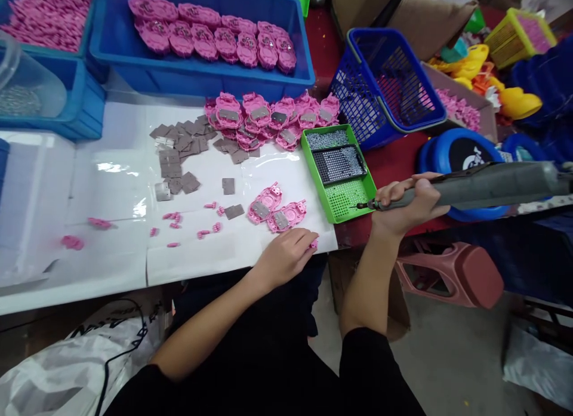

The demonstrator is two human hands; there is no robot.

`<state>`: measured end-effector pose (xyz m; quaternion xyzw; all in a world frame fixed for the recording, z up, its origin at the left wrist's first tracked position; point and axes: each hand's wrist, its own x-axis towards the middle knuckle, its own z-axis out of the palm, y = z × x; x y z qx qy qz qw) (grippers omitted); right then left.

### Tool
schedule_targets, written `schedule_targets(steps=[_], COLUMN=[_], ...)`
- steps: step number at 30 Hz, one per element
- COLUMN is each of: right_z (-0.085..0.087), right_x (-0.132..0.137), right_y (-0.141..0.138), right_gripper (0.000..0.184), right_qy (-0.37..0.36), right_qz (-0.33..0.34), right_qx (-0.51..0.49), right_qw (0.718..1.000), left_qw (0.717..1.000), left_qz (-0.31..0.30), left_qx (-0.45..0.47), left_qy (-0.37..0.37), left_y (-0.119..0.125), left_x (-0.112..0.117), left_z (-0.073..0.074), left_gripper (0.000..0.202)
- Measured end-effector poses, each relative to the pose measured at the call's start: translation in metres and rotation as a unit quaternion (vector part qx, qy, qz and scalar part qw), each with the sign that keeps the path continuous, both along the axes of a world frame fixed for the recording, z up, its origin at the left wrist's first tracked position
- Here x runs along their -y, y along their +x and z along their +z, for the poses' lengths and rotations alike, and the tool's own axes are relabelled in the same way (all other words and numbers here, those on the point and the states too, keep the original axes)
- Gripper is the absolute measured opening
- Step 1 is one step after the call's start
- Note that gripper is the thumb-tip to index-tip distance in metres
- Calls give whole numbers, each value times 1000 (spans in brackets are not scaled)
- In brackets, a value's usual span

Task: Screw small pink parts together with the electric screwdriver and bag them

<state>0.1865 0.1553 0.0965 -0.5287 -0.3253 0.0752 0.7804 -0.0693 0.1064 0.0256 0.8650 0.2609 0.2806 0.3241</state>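
Note:
My right hand (409,204) is wrapped round a grey electric screwdriver (492,186). Its bit points left, over the lower compartment of a green screw tray (333,216). At the table's front edge my left hand (289,255) has its fingers closed over a small pink plastic part (314,243), mostly hidden by the fingers. Just beyond that hand lie two pink plastic shells (289,216), each with a metal plate in it. Small pink pieces (203,233) and a loose metal plate (234,211) are to their left.
Pink shells (259,114) with plates are piled behind, beside scattered metal plates (183,138). A blue bin (201,82) of pink assemblies stands at the back. A blue basket (367,114) is right of the tray. A pink stool (470,276) stands below right.

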Motion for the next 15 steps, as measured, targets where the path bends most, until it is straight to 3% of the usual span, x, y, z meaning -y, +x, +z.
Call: schedule_targets(steps=[10, 15], right_z=[-3, 1], right_x=[-18, -22], right_y=[10, 8], right_gripper=[10, 14], right_qy=[6, 4], right_qz=[-43, -33], right_qx=[-49, -69], right_qw=[998, 997], left_qw=[997, 996], left_qz=[13, 16], left_qx=[47, 58], left_qy=[60, 68], left_y=[2, 2], left_x=[0, -1], left_z=[-3, -4], left_gripper=[19, 18])
